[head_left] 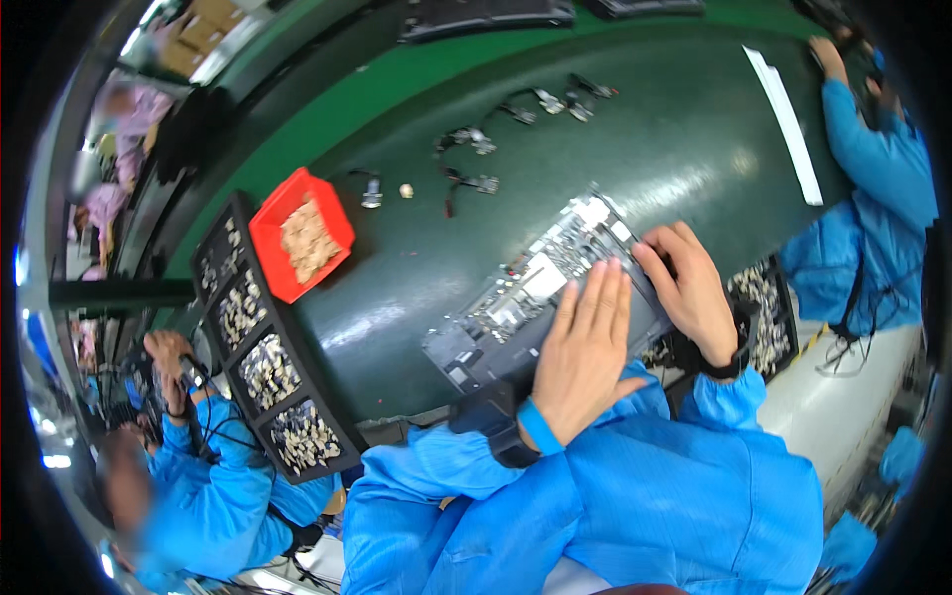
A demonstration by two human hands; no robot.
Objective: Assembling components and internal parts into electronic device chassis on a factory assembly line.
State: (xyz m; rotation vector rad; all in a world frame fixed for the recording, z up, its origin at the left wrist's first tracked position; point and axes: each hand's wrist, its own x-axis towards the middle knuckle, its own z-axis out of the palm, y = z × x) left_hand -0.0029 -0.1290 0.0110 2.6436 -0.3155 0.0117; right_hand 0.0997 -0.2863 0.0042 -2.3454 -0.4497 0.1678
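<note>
An opened laptop base (476, 347) lies tilted on the green table in front of me, its circuit board and silvery parts showing. My left hand (585, 342) rests flat on it, fingers stretched out and side by side. At the right edge of the base is my right hand (694, 293), its fingers bent round the far right corner and its thumb beside them. I cannot see what lies under the right fingertips. Beyond the base, several small cables with connectors (476, 139) are scattered on the table (397, 268).
On the left stands a red bin (263, 238) of small tan pieces, beside a black divided tray (332, 436) of small parts. Another parts bin (769, 317) is near my right wrist. A white strip (788, 129) lies far right. Co-workers in blue (218, 486) sit on both sides.
</note>
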